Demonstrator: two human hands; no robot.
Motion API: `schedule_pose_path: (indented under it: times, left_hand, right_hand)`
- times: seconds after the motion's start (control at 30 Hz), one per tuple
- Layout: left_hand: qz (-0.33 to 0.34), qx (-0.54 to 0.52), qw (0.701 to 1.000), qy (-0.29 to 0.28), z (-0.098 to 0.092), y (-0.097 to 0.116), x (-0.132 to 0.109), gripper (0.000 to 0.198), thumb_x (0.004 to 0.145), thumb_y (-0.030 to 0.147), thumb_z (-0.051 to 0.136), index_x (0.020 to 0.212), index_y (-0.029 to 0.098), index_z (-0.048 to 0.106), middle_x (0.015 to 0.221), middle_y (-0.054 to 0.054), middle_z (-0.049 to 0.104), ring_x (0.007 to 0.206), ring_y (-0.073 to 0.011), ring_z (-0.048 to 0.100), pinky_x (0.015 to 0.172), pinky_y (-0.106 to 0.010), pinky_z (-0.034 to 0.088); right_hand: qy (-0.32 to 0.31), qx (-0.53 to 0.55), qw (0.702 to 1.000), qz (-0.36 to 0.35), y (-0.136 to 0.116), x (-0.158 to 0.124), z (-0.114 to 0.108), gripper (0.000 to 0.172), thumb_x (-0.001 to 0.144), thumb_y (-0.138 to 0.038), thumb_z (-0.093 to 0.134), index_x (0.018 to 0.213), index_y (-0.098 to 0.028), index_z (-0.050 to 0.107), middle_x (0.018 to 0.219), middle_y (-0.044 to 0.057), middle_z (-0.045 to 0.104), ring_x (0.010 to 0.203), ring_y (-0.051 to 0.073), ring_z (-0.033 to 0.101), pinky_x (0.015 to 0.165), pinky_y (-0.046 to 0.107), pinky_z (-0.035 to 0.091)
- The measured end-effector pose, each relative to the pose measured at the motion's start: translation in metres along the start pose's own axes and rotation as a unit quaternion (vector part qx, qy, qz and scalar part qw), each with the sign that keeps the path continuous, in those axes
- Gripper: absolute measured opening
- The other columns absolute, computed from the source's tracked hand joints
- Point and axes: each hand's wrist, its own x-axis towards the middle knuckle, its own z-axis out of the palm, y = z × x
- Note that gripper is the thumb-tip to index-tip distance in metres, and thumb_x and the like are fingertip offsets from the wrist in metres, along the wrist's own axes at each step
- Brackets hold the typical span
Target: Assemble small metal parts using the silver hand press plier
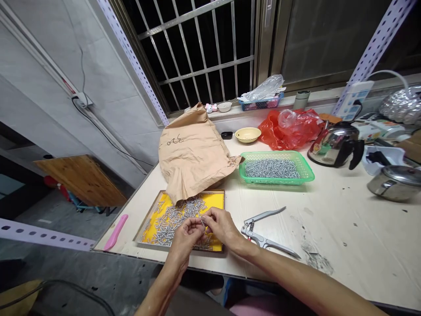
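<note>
My left hand (188, 235) and my right hand (219, 223) meet over the front right of a shallow tray (215, 201) with a yellow bottom. Both hands are closed in a pinch, fingertips nearly touching. Between them is a small metallic piece (203, 223), too small to make out well; it resembles the pieces below. Many small silvery metal parts (167, 224), like short pins or screws, lie scattered in the tray. A large brown paper sack (194, 153) leans with its mouth over the tray's back edge.
A green plastic basket (276, 181) holds more silvery parts. Pruning shears (263, 239) lie open right of my hands; a pink-handled tool (115, 232) lies left, near the table edge. Farther back are a yellow bowl (247, 135), red plastic bag (289, 131), kettle (335, 145) and metal pot (394, 184).
</note>
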Motion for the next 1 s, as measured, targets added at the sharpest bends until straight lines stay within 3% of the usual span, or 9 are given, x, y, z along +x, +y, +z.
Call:
schedule_pose_path:
  times: [0.1, 0.33, 0.5, 0.63, 0.7, 0.77, 0.83, 1.0]
  left_hand:
    - [0.034, 0.022, 0.999, 0.009, 0.001, -0.004, 0.001, 0.034, 0.059, 0.031, 0.076, 0.084, 0.014, 0.059, 0.07, 0.001, 0.06, 0.066, -0.0124, 0.061, 0.065, -0.026, 0.053]
    - [0.024, -0.02, 0.998, 0.055, 0.009, -0.009, -0.001, 0.037, 0.057, 0.034, 0.076, 0.083, 0.013, 0.06, 0.071, 0.001, 0.062, 0.06, -0.0103, 0.059, 0.06, -0.024, 0.052]
    - [0.06, -0.025, 0.993, 0.095, 0.011, -0.001, -0.003, 0.04, 0.057, 0.036, 0.077, 0.084, 0.013, 0.059, 0.072, 0.001, 0.062, 0.058, -0.0097, 0.058, 0.059, -0.023, 0.051]
    - [0.1, 0.02, 0.989, 0.106, 0.011, 0.008, -0.007, 0.042, 0.058, 0.041, 0.076, 0.086, 0.014, 0.06, 0.074, 0.001, 0.062, 0.058, -0.0103, 0.058, 0.059, -0.024, 0.051]
    - [0.085, 0.032, 0.992, 0.085, 0.015, 0.011, -0.012, 0.041, 0.058, 0.042, 0.075, 0.085, 0.014, 0.061, 0.072, 0.001, 0.062, 0.057, -0.0104, 0.058, 0.058, -0.024, 0.051]
    - [0.058, 0.037, 0.996, 0.054, 0.022, 0.011, -0.016, 0.04, 0.058, 0.042, 0.076, 0.083, 0.014, 0.061, 0.068, 0.002, 0.061, 0.055, -0.01, 0.057, 0.056, -0.024, 0.051]
    - [0.028, 0.04, 0.999, 0.012, 0.033, 0.009, -0.02, 0.039, 0.058, 0.042, 0.075, 0.081, 0.014, 0.062, 0.063, 0.003, 0.059, 0.053, -0.0097, 0.055, 0.054, -0.023, 0.051]
    - [-0.041, 0.106, 0.988, -0.103, 0.066, -0.009, -0.019, 0.033, 0.061, 0.039, 0.073, 0.078, 0.012, 0.064, 0.051, 0.003, 0.056, 0.043, -0.0092, 0.051, 0.043, -0.022, 0.048]
  right_hand:
    - [0.021, 0.017, 0.999, 0.029, 0.001, 0.001, 0.003, 0.014, 0.082, -0.026, 0.05, 0.074, -0.017, 0.056, 0.062, -0.002, 0.058, 0.054, 0.012, 0.057, 0.052, 0.022, 0.043]
    - [0.05, -0.059, 0.995, -0.057, -0.005, -0.006, 0.003, 0.016, 0.086, -0.027, 0.047, 0.074, -0.019, 0.053, 0.071, -0.002, 0.06, 0.067, 0.012, 0.056, 0.063, 0.023, 0.043]
    - [0.05, 0.016, 0.999, 0.009, -0.007, -0.002, 0.002, 0.016, 0.088, -0.029, 0.044, 0.078, -0.018, 0.05, 0.073, -0.002, 0.058, 0.06, 0.011, 0.06, 0.053, 0.021, 0.045]
    - [0.007, -0.04, 0.999, 0.012, -0.001, 0.003, -0.007, 0.016, 0.089, -0.027, 0.044, 0.085, -0.017, 0.056, 0.08, 0.001, 0.063, 0.06, 0.012, 0.063, 0.055, 0.023, 0.047]
    - [-0.016, -0.114, 0.992, -0.047, 0.0, 0.003, -0.02, 0.018, 0.089, -0.023, 0.044, 0.095, -0.018, 0.06, 0.095, 0.004, 0.065, 0.075, 0.014, 0.065, 0.069, 0.026, 0.049]
    - [0.001, -0.183, 0.977, -0.107, -0.001, 0.0, -0.041, 0.022, 0.089, -0.02, 0.045, 0.104, -0.018, 0.061, 0.111, 0.007, 0.061, 0.097, 0.017, 0.06, 0.085, 0.031, 0.046]
    - [0.028, -0.232, 0.962, -0.14, -0.005, -0.009, -0.069, 0.024, 0.09, -0.02, 0.045, 0.109, -0.018, 0.06, 0.116, 0.009, 0.058, 0.108, 0.018, 0.054, 0.092, 0.032, 0.042]
    - [-0.005, -0.382, 0.917, -0.111, -0.009, -0.069, -0.139, 0.022, 0.092, -0.023, 0.044, 0.108, -0.019, 0.059, 0.1, 0.006, 0.058, 0.091, 0.016, 0.057, 0.08, 0.029, 0.045]
